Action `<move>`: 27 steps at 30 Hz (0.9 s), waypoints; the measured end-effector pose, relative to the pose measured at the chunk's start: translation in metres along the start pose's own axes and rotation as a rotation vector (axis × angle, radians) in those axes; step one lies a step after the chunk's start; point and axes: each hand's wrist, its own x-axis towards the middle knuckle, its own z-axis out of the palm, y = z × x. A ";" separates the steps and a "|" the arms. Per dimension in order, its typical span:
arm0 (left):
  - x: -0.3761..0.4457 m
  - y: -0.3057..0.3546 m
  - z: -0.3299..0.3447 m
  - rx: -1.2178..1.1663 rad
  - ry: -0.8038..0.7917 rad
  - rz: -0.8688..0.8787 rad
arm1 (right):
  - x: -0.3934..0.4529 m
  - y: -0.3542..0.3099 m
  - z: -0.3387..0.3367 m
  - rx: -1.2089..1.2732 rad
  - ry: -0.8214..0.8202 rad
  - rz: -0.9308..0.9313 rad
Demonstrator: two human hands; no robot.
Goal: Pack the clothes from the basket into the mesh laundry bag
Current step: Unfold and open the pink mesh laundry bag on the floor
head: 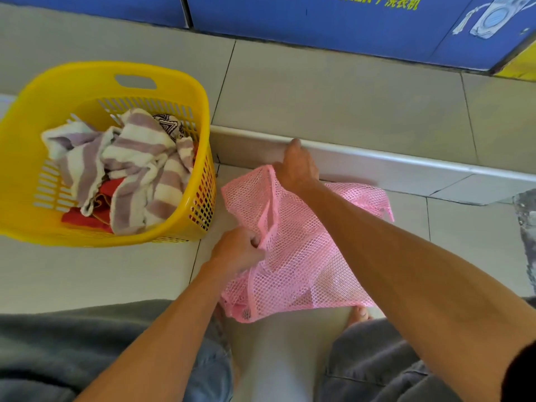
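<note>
Both hands on the pink mesh bag (301, 250), which lies on the floor tiles (333, 91) just right of the yellow basket (26, 181). Left hand (236, 250) pinches the bag's near edge band; right hand (295, 166) grips the far end of that edge. Striped towel (130, 166) and red cloth (82, 217) sit in the basket

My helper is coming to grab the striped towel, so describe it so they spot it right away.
Find the yellow basket on the tiled floor, left of the pink mesh bag. The striped towel lies crumpled on top, with purple and white bands, unlike the red cloth beneath.
</note>
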 end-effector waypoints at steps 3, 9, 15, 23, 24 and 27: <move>0.005 0.004 -0.005 -0.111 0.114 -0.003 | -0.022 0.017 -0.002 -0.027 -0.163 0.006; 0.004 0.015 -0.005 -0.271 0.125 0.020 | -0.069 0.051 0.023 0.413 -0.651 0.159; 0.004 0.013 -0.012 -0.314 0.187 -0.046 | -0.086 0.055 0.026 0.597 -0.478 0.192; -0.011 0.028 -0.008 -0.109 0.210 0.095 | -0.100 0.047 -0.002 0.796 -0.284 0.277; -0.012 0.029 -0.007 -0.068 0.216 0.087 | -0.102 0.047 -0.007 0.821 -0.258 0.288; -0.019 0.037 -0.012 -0.036 0.228 0.090 | -0.111 0.051 -0.019 0.903 -0.200 0.300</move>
